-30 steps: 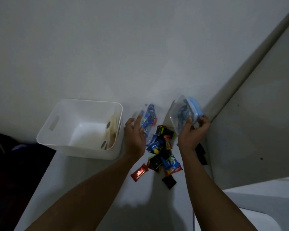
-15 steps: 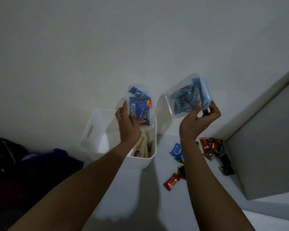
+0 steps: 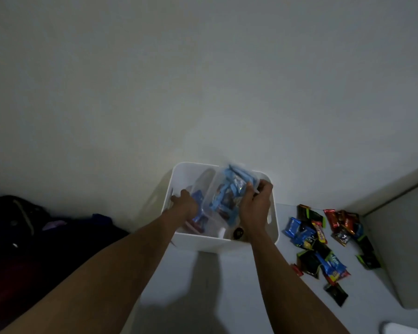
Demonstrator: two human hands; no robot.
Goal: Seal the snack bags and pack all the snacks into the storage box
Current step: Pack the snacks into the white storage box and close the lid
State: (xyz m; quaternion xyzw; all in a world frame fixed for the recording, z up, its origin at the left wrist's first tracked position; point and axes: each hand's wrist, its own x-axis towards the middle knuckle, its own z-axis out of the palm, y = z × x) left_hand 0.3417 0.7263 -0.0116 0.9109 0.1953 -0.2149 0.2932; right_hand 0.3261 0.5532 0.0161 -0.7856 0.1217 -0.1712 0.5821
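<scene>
Nearest, on pale tabletop (image 3: pixel 203 297): loose coloured snack packets (image 3: pixel 319 247), right of white plastic storage box (image 3: pixel 215 243). Inside it, left hand (image 3: pixel 185 206) against clear blue-filled snack bag (image 3: pixel 199 214), grip unclear; right hand (image 3: pixel 255 209) clutching second clear snack bag (image 3: pixel 227 189) above.

One view, head-worn, wide-angle. Station: on the wearer's head, above the near side of the desk (image 3: pixel 203 285). Facing: forward and down, toward the wall (image 3: pixel 203 80), which fills the upper half of the frame. Range: close; the box (image 3: pixel 215 242) stands just below frame centre, by the wall, within reach. Forearms (image 3: pixel 106 273) enter from the bottom edge and run up to the left grip (image 3: pixel 184 206) and right grip (image 3: pixel 255 206) at the box. Snacks (image 3: pixel 319 242) lie lower right, a dark heap (image 3: pixel 22 225) lower left. A grey panel (image 3: pixel 408 237) closes the right edge.
</scene>
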